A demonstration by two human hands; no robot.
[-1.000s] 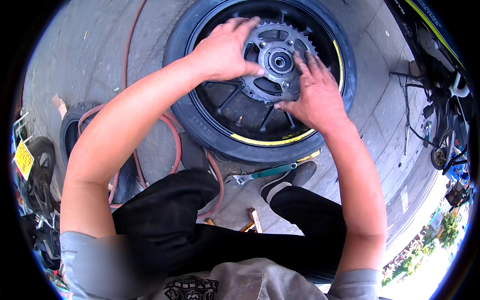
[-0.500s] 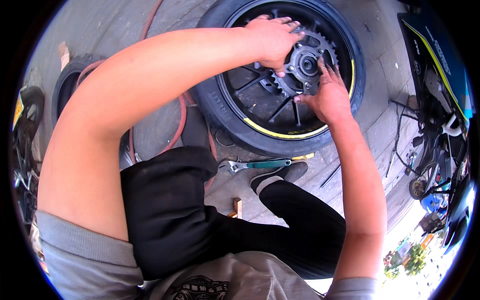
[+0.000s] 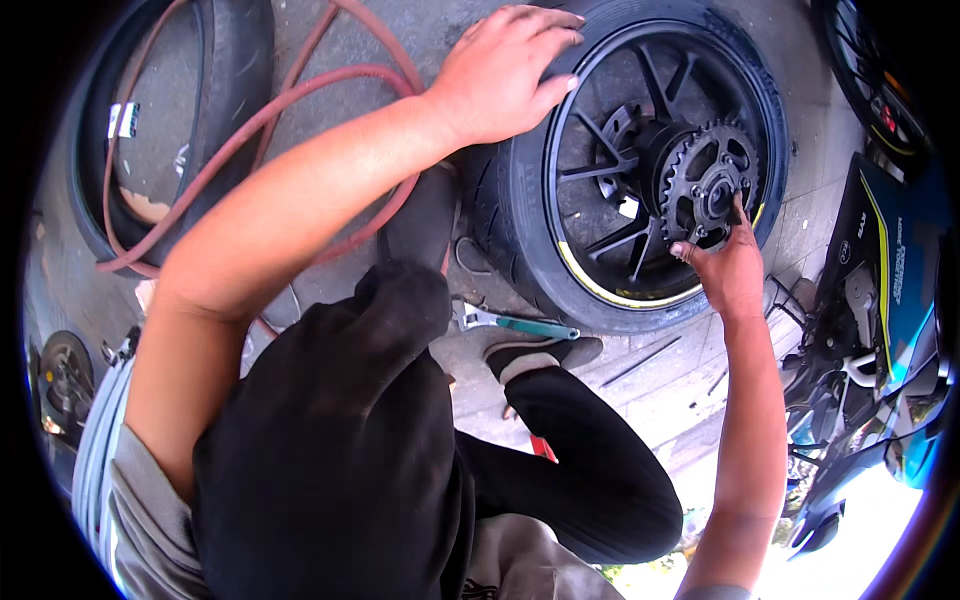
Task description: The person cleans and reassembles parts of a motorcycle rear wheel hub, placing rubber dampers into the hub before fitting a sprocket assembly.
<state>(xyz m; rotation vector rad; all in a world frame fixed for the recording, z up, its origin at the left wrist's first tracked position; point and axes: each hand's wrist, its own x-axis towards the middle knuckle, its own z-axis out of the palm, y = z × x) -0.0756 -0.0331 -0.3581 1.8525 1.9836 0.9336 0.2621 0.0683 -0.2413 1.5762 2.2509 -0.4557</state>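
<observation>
A motorcycle wheel with a black tyre (image 3: pixel 525 215) and black spoked rim stands tilted in front of me, its toothed rear sprocket (image 3: pixel 685 187) facing up. My left hand (image 3: pixel 505 75) lies across the upper left of the tyre, fingers stretched out and apart. At the lower right of the sprocket, my right hand (image 3: pixel 730 275) has its thumb on the toothed edge and a finger by the hub (image 3: pixel 717 198); its other fingers are hidden. A brake disc (image 3: pixel 618 135) shows between the spokes, behind the sprocket.
An adjustable wrench (image 3: pixel 515 324) with a green handle lies by my shoe (image 3: pixel 540 357). A red hose (image 3: pixel 270 108) loops over a loose tyre (image 3: pixel 238 60) at left. A motorcycle with dark blue-green panels (image 3: pixel 893 260) stands at right, and a thin rod (image 3: pixel 642 362) lies on the floor.
My left hand has left the sprocket and moved up left onto the tyre. The right hand stays at the sprocket. The wheel now appears more tilted, and the whole view has shifted.
</observation>
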